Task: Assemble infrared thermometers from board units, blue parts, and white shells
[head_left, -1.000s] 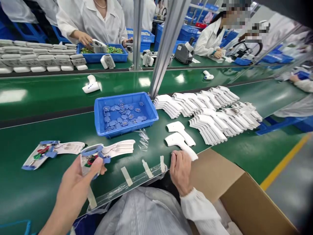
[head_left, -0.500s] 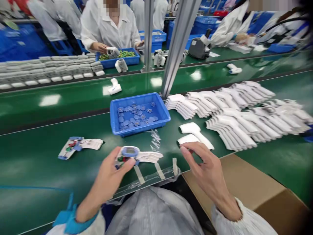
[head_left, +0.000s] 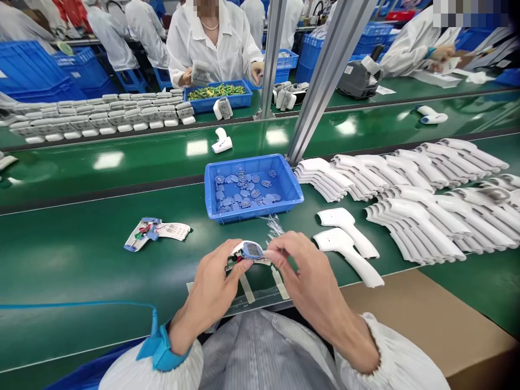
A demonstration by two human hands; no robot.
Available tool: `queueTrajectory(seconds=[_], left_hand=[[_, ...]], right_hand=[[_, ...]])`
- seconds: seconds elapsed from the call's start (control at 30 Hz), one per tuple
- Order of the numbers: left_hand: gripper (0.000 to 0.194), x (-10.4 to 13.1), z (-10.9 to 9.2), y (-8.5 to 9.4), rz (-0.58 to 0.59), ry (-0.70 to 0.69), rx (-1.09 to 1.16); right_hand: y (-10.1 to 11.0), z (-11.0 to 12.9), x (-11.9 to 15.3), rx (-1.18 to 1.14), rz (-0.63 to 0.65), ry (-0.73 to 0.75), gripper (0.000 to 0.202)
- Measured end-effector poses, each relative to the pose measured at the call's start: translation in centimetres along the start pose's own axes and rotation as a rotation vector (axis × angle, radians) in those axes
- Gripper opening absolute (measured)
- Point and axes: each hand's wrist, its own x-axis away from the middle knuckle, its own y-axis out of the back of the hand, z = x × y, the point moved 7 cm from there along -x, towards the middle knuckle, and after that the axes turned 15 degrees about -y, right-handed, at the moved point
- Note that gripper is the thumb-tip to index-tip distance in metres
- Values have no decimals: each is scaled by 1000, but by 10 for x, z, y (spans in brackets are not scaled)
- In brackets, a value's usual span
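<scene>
Two bare hands are at work low over the green counter (head_left: pixel 81 271): the left hand (head_left: pixel 215 281) is gripping one half-built device (head_left: pixel 252 251) between thumb and fingers, while the right hand (head_left: pixel 306 271) has its fingertips drawn together at the device's handle end, though I cannot tell whether they pinch it or only touch it. The device has a curved white shell, a blue frame round a small grey screen, and red wiring showing at its side. A soft blue band (head_left: pixel 166 349) with a thin cord circles the left wrist. One open unit (head_left: pixel 142 233) lies to the left, its blue parts and red and green wires exposed. Two smooth white shells (head_left: pixel 345 246), bent like pistols, rest side by side right of the hands, and beyond them nested shells (head_left: pixel 422 216) stand in overlapping stacks, too many to count. I see three pale tape strips (head_left: pixel 246 288) near the counter's edge, and a little tangle of clear plastic slivers (head_left: pixel 275 225) by the tray. That one blue plastic tray (head_left: pixel 254 212) holds a loose scatter of small, flat blue pieces (head_left: pixel 245 193). Farther off, two white pistol-shaped housings (head_left: pixel 222 142) lie apart on the glossy green belt (head_left: pixel 162 160), and across it a person in white (head_left: pixel 211 46) sits behind one blue bin (head_left: pixel 219 102) of green and yellow parts.
</scene>
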Motion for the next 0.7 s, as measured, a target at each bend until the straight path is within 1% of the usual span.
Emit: queueTrajectory(seconds=[0.07, 0.13, 0.2, 0.27, 0.3, 0.37, 0.43, 0.5, 0.57, 0.6, 0.63, 0.7], left_hand=[[21, -1, 2, 3, -44, -5, -3], [22, -1, 2, 5, -67, -28, -21], [21, -1, 1, 4, -64, -59, -65], [22, -1, 0, 3, -59, -73, -112], [22, -1, 1, 4, -65, -62, -126], [22, -1, 7, 6, -95, -10, -124], [22, -1, 17, 11, -141, 86, -80], [25, 1, 30, 16, -200, 218, 22], [29, 4, 41, 18, -244, 321, 191], [33, 5, 44, 18, -258, 344, 283], [38, 6, 46, 18, -267, 354, 360], [43, 7, 46, 19, -279, 366, 443]], right_hand=[[-1, -4, -4, -3, -22, -24, 16], [-6, -7, -7, -16, -19, -21, 16], [-11, -4, -6, 10, -64, 24, 14], [-11, 6, 0, 83, -153, 109, 18], [-12, 13, 4, 122, -183, 154, 17], [-10, 27, 9, 156, -186, 209, 15], [-3, 31, 5, 127, -161, 172, 15], [7, 19, -8, 102, -181, 40, 19], [13, -6, -23, 202, -227, -96, 24], [12, -20, -29, 302, -250, -134, 26], [7, -34, -34, 434, -233, -131, 28], [1, -61, -37, 512, -189, -120, 24]])
